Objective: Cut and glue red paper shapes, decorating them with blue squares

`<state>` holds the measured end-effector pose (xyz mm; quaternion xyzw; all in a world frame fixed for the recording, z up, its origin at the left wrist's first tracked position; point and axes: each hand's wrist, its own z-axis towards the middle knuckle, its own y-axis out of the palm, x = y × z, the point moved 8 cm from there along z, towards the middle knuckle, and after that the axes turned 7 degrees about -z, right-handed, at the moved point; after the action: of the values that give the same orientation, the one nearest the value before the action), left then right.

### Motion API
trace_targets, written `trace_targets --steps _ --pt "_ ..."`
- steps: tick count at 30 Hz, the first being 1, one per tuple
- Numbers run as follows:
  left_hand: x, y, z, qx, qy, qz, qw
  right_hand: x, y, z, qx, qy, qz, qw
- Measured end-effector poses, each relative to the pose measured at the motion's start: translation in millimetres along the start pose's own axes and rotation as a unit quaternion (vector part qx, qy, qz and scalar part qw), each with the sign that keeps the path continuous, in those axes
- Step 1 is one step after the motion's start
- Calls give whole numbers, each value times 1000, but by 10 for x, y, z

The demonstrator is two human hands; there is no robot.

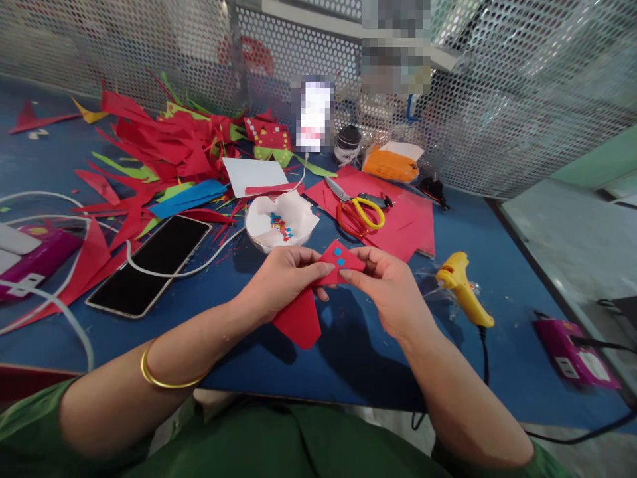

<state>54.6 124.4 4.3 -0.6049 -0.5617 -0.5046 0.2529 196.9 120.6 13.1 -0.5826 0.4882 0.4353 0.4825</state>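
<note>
Both hands pinch a piece of red paper [301,320] above the front of the blue table. My left hand [286,279] grips it from the left, thumb on top and fingers underneath. My right hand [382,282] holds its upper right part, with the thumb tip close to two small blue squares [339,256] on the red surface. The paper's lower part hangs down below my left hand. Just beyond the hands stands a white paper-lined bowl [259,222] with small blue, red and orange bits [283,227] in it.
Scissors [358,214] lie on red sheets [411,226] behind the hands. A yellow glue gun [465,289] is at the right, near a purple box [574,352]. Left are a phone [152,265], a white cable [199,267] and heaped paper scraps [164,143]. A mesh panel [298,40] closes the back.
</note>
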Motion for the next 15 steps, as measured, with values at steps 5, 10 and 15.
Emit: trace_targets --steps 5,10,15 --pt "-24 -9 -5 -4 -4 8 1000 -45 -16 -19 -20 5 -4 1000" --pt "-71 -9 11 -7 -20 15 1000 -138 -101 -10 10 -32 18 999" --pt "-82 65 16 -49 -7 61 997 -58 -90 21 33 -37 -18 999"
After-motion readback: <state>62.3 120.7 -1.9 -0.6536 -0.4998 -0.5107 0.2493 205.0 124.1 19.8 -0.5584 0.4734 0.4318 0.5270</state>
